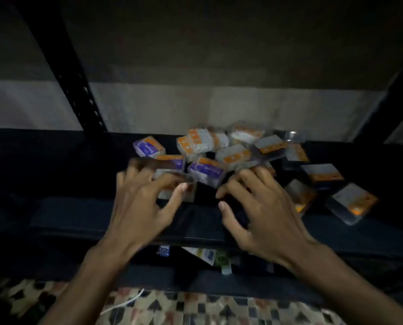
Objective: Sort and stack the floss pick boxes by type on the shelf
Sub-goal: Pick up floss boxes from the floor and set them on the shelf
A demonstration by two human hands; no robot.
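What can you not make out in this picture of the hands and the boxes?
Head view only.
Left hand: motion blur hides whether it grips a box.
Print on the boxes: too small and dim.
Packets below: mostly hidden by the shelf edge.

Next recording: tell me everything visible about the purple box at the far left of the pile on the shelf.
The purple box is a small floss pick box: purple face with a white curved mark, orange band along its top, pale side below. Its print is too blurred to read. It lies tilted on the dark shelf, leftmost in the pile, just beyond the blurred fingertips of the left hand.
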